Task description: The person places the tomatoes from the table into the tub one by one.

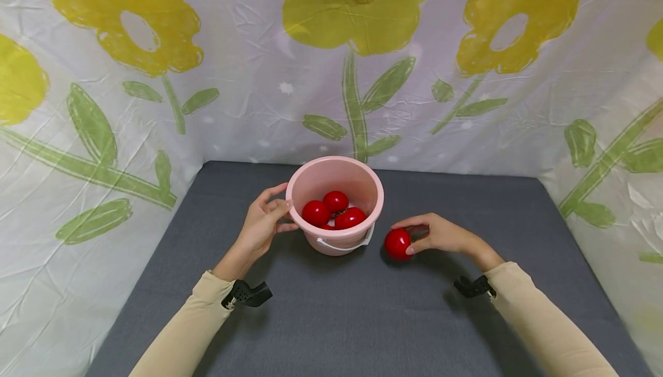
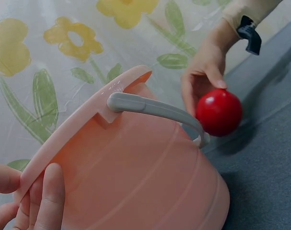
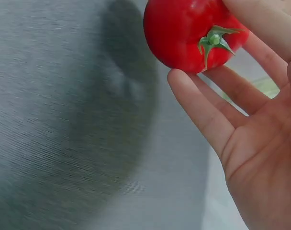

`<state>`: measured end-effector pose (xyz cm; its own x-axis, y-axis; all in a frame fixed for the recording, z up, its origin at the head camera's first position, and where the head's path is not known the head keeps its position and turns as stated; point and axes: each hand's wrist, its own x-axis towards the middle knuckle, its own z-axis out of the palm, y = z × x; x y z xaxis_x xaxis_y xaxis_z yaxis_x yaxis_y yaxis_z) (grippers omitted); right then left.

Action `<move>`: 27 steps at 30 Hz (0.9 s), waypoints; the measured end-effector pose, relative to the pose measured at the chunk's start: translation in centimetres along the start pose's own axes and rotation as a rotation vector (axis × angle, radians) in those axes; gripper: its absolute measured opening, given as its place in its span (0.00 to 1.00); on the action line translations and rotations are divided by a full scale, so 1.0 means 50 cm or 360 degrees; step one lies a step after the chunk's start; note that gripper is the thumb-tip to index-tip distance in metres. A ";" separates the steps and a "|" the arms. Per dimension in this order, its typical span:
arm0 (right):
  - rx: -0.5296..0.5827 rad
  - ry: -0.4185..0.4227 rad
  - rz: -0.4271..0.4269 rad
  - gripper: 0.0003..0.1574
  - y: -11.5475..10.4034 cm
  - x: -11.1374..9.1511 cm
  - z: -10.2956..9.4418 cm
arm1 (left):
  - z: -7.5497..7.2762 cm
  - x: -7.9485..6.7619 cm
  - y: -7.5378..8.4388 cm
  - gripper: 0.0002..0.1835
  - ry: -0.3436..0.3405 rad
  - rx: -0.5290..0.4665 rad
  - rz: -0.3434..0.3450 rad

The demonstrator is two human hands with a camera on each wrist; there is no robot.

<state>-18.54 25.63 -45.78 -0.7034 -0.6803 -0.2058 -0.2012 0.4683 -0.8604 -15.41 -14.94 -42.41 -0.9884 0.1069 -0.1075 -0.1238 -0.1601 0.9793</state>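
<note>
A pink bucket [image 1: 336,243] stands upright on the dark grey cloth, its white handle [image 1: 344,247] hanging down at the front. Several red tomatoes [image 1: 335,201] lie inside it. My left hand [image 1: 261,221] pinches the bucket's rim on its left side, thumb and fingers on either side of the edge in the left wrist view. Just right of the bucket, my right hand [image 1: 437,234] holds another tomato [image 1: 397,244] between thumb and fingers. The green stem of that tomato [image 3: 184,33] shows in the right wrist view. Whether it touches the cloth I cannot tell.
The grey cloth [image 1: 336,325] covers a flat surface. Behind it and along both sides hangs a pale sheet [image 1: 248,77] printed with yellow flowers. Each wrist carries a black camera [image 1: 250,293].
</note>
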 end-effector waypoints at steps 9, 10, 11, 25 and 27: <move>0.0069 0.0011 0.0028 0.37 -0.054 -0.008 -0.054 | 0.001 0.000 0.001 0.30 0.0001 0.0001 -0.0006; 0.0066 0.0012 0.0028 0.37 -0.062 -0.008 -0.061 | 0.002 0.000 0.001 0.30 0.0001 0.0004 -0.0006; 0.0062 0.0017 0.0028 0.38 -0.071 -0.009 -0.069 | 0.002 0.000 0.001 0.30 0.0003 0.0005 -0.0006; -0.0066 0.0097 0.0020 0.37 -0.193 0.010 -0.142 | -0.001 -0.001 0.000 0.31 -0.0010 -0.0023 0.0001; -0.0090 0.0099 -0.0006 0.37 -0.206 0.019 -0.145 | -0.001 -0.001 0.000 0.31 -0.0007 -0.0017 0.0001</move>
<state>-22.09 24.27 -33.74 -0.7433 -0.6465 -0.1720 -0.2405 0.4982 -0.8330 -15.36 -15.02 -42.42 -0.9881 0.1112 -0.1062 -0.1243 -0.1709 0.9774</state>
